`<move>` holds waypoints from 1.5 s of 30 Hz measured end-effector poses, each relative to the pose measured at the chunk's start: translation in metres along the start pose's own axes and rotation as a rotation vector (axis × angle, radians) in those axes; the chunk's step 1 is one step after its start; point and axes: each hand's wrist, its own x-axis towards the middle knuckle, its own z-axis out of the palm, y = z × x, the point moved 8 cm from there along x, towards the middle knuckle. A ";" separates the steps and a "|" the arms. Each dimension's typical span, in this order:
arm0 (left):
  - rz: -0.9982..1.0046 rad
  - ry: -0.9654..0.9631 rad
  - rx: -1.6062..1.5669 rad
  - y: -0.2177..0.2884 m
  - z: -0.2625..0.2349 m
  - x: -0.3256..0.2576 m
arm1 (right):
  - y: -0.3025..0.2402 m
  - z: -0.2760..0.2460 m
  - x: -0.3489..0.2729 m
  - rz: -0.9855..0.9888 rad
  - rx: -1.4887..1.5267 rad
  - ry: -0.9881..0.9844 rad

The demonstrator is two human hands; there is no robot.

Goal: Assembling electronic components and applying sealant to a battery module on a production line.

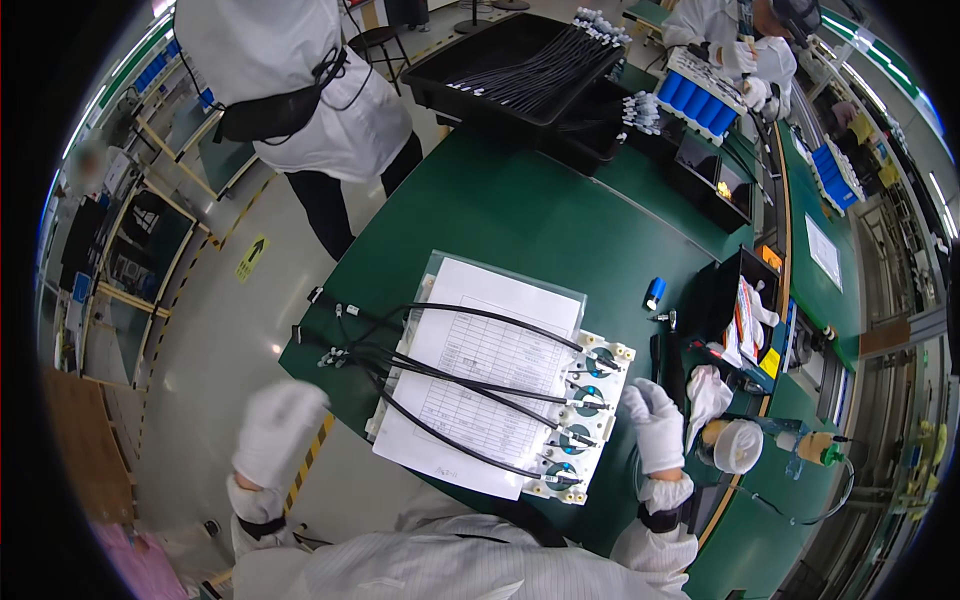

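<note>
Since the white module (609, 418) on the green table (450, 200) looks stiff and heavy, its edges suit gripping — beside it, the right hand (655, 425) is empty, fingers slightly parted; the left hand (283, 425) blurs, fingers unreadable.

The table (430, 195) is green, and the sheet (480, 290) is white (it carries a grid of dark lines). The cables (500, 316) are black, the frame (618, 358) white, its discs (600, 364) teal. The left glove (278, 428) and right glove (656, 428) are white. The floor tape (306, 474) is striped yellow and black.
</note>
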 end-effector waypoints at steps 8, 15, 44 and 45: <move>0.448 -0.046 0.153 0.047 0.048 0.082 | 0.003 -0.070 -0.029 -0.166 -0.492 0.433; 0.161 -0.366 -0.078 0.038 0.069 0.092 | 0.015 -0.078 -0.043 -0.064 -0.415 0.392; 0.376 -0.489 0.386 0.151 0.097 0.066 | -0.081 -0.019 -0.070 -0.407 -0.229 0.185; 0.463 -0.423 0.335 0.152 0.093 0.066 | -0.099 -0.013 -0.076 -0.483 -0.233 0.173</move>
